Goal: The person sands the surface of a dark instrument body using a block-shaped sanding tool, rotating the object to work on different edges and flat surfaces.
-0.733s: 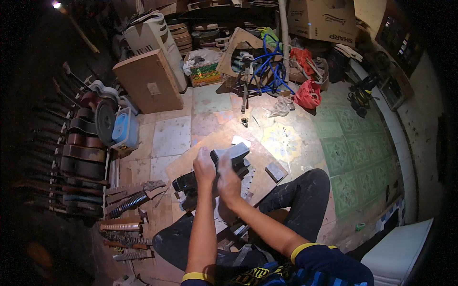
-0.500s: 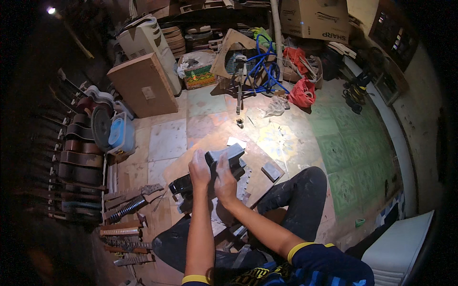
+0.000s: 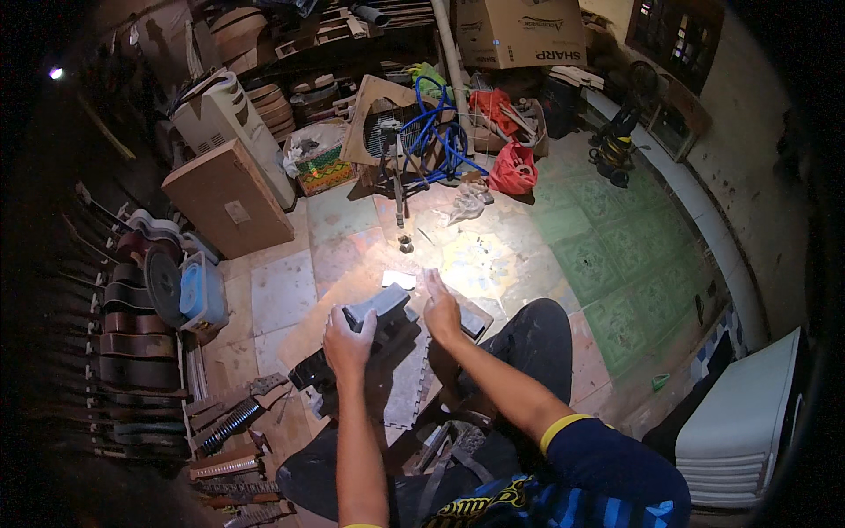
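Observation:
My left hand [image 3: 349, 341] grips a dusty, grey-topped black piece [image 3: 380, 305] with a notched end, its thumb over the near side. What exactly this piece is cannot be made out. A glossy black part [image 3: 308, 371] juts out at its lower left; I cannot tell whether the two are joined. Apart from the piece, to its right, is my right hand [image 3: 442, 310], fingers stretched out and nothing seen in them. Beside that hand lies a small grey-topped rectangular block [image 3: 476, 322], partly hidden. Under the held piece is a grey mat [image 3: 407, 387] with a jigsaw edge.
Guitar bodies [image 3: 136, 348] line the left side beside a blue tub [image 3: 201, 290]. Tools with coiled springs [image 3: 231, 427] lie at lower left. Ahead are a brown board [image 3: 227, 198], blue hose [image 3: 444, 141] and red bag [image 3: 513, 167]. A white case [image 3: 744, 422] stands at right.
My right hand has let go of the grey-topped piece and moved right, toward the small block. My left hand still holds the piece. The whole view has shifted.

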Tool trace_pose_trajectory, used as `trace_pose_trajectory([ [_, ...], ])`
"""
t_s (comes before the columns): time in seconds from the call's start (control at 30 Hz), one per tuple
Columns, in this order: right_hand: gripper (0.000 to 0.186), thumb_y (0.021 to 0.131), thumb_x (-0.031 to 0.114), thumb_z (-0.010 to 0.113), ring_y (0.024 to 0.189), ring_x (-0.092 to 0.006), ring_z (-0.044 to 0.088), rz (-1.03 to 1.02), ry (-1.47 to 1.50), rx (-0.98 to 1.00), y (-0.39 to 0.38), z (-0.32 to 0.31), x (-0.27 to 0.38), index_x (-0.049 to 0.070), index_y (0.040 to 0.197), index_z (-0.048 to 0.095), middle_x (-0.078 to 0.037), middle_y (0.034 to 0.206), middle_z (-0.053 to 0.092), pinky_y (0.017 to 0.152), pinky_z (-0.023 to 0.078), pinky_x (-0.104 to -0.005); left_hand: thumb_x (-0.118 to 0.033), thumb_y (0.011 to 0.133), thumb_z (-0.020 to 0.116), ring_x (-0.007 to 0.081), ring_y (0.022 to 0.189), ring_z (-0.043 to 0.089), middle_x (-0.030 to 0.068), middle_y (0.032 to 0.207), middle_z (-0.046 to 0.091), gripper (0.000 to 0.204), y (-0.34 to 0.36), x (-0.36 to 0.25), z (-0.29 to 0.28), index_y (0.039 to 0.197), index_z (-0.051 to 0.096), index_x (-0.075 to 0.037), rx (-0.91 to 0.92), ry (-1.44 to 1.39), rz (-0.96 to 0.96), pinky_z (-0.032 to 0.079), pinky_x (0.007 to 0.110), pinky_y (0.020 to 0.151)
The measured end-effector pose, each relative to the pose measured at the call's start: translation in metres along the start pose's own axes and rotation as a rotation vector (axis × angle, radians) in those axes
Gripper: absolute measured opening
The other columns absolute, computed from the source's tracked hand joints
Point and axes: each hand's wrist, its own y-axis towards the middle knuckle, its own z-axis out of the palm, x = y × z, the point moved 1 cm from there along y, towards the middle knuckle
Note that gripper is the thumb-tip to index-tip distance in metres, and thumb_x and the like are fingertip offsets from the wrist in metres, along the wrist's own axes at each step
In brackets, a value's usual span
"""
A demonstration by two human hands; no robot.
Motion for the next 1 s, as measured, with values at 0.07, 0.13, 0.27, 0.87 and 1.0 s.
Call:
trace_pose_trajectory([
  [0.07, 0.064, 0.09, 0.003, 0.053, 0.123, -0.0327, 0.063, -0.245, -0.006, -0.069, 0.005, -0.026, -0.003, 0.019, 0.151, 0.05, -0.014, 0.15, 0.055, 0.098, 0.054, -0.0461, -0.049, 0.079, 0.082, 0.0457, 0.1, 0.066, 0.0255, 0.108, 0.069, 0.065, -0.004, -0.003, 0.005, 0.114, 0.063, 0.002, -0.014, 0.024, -0.001, 0.053, 0.052, 0.086],
  [0.13, 0.064, 0.089, 0.002, 0.052, 0.126, -0.0326, 0.061, -0.352, 0.017, 0.047, 0.009, -0.038, 0.005, 0.018, 0.151, 0.051, -0.013, 0.152, 0.053, 0.101, 0.053, -0.0442, -0.049, 0.075, 0.085, 0.0451, 0.101, 0.066, 0.025, 0.109, 0.069, 0.068, -0.006, -0.001, 0.007, 0.114, 0.063, 0.002, -0.069, 0.065, 0.013, 0.053, 0.052, 0.086],
  [0.27, 0.07, 0.085, 0.0, 0.055, 0.119, -0.0352, 0.064, -0.325, -0.253, 0.398, -0.021, -0.051, 0.027, 0.019, 0.153, 0.048, -0.011, 0.153, 0.051, 0.095, 0.057, -0.0445, -0.045, 0.066, 0.091, 0.0452, 0.096, 0.067, 0.0251, 0.101, 0.07, 0.067, -0.02, -0.012, -0.006, 0.107, 0.064, 0.001, 0.005, -0.004, 0.065, 0.054, 0.052, 0.082],
  [0.87, 0.068, 0.084, -0.005, 0.051, 0.102, -0.0411, 0.068, -0.336, 0.024, 0.21, -0.104, -0.058, 0.045, 0.017, 0.148, 0.053, -0.015, 0.142, 0.059, 0.088, 0.057, -0.0488, -0.049, 0.063, 0.091, 0.0425, 0.072, 0.067, 0.0203, 0.075, 0.066, 0.06, -0.058, -0.021, -0.001, 0.086, 0.059, -0.004, 0.032, 0.08, 0.123, 0.053, 0.051, 0.064],
  [1.0, 0.068, 0.082, -0.01, 0.053, 0.127, -0.0392, 0.059, -0.284, -0.047, 0.167, -0.068, -0.06, 0.023, 0.009, 0.147, 0.054, -0.022, 0.148, 0.053, 0.102, 0.053, -0.0426, -0.05, 0.062, 0.091, 0.0423, 0.07, 0.067, 0.0189, 0.073, 0.066, 0.06, -0.062, -0.025, -0.001, 0.084, 0.059, -0.005, -0.004, 0.083, 0.173, 0.053, 0.051, 0.063],
])
